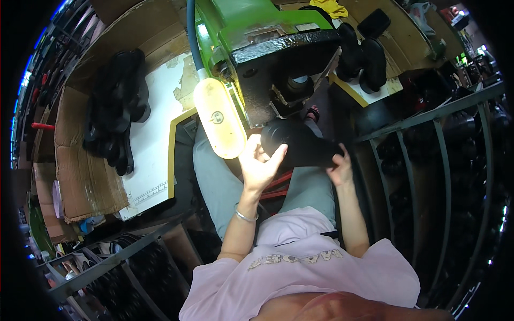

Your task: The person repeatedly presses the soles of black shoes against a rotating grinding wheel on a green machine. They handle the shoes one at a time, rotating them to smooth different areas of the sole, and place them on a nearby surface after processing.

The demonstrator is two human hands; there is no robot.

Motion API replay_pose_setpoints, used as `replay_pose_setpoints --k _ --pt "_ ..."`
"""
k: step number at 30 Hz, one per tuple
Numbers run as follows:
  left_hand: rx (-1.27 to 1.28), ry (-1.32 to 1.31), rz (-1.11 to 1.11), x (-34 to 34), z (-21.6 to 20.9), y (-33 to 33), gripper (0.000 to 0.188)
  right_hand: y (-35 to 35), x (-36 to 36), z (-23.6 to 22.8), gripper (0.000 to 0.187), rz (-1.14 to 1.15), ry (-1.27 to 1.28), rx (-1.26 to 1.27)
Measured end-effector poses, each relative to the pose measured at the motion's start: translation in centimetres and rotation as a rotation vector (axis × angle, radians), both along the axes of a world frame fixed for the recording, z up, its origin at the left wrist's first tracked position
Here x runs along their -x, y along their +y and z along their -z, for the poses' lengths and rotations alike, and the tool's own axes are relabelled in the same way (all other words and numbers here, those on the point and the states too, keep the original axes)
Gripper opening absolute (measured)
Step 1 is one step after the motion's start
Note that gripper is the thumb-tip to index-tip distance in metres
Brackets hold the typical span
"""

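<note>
Between my hands, above my lap, is a black shoe [305, 143] lying crosswise. My left hand [259, 165] is closed on its rounded left end, with the thumb on the near side. My right hand [341, 167] pinches the narrower right end; it is slightly blurred. Just beyond the shoe stands a green machine [267, 21] with a dark metal head [284, 53]. A yellow oval lamp or cover [218, 117] hangs close to my left hand.
Black shoes lie piled on the white table [155, 139] at left, beside a cardboard box wall [88, 155]. More black shoes [369, 61] stand at the right. Metal racks [423, 120] flank me on both sides. A yellow cloth [329, 7] lies at the back.
</note>
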State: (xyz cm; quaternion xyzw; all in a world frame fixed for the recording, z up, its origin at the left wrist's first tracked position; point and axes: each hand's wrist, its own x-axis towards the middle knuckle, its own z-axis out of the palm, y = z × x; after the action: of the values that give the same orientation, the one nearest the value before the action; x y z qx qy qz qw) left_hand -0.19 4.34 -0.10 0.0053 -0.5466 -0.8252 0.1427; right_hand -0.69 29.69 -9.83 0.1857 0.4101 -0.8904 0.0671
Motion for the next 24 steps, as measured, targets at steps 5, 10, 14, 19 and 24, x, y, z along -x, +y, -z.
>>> replay_pose_setpoints --k 5,10,14,19,24 --pt "-0.018 0.055 0.011 1.0 -1.2 0.6 0.031 2.3 6.6 -7.0 0.056 0.02 0.229 -0.289" --pt "-0.02 0.022 -0.113 0.6 -0.4 0.1 0.029 1.7 10.6 -11.2 0.053 -0.118 0.378 -0.406" --pt "0.0 -0.038 -0.203 -0.1 0.8 -1.5 0.026 -0.6 12.0 -12.9 0.053 -0.175 0.417 -0.431" --pt "0.022 -0.085 -0.108 -1.8 -0.4 -5.0 0.029 -3.3 11.9 -13.5 0.058 -0.242 0.482 -0.409" --pt "0.023 -0.114 -0.142 -3.3 -0.3 -7.6 0.024 -5.7 10.6 -13.4 0.063 -0.327 0.59 -0.373"
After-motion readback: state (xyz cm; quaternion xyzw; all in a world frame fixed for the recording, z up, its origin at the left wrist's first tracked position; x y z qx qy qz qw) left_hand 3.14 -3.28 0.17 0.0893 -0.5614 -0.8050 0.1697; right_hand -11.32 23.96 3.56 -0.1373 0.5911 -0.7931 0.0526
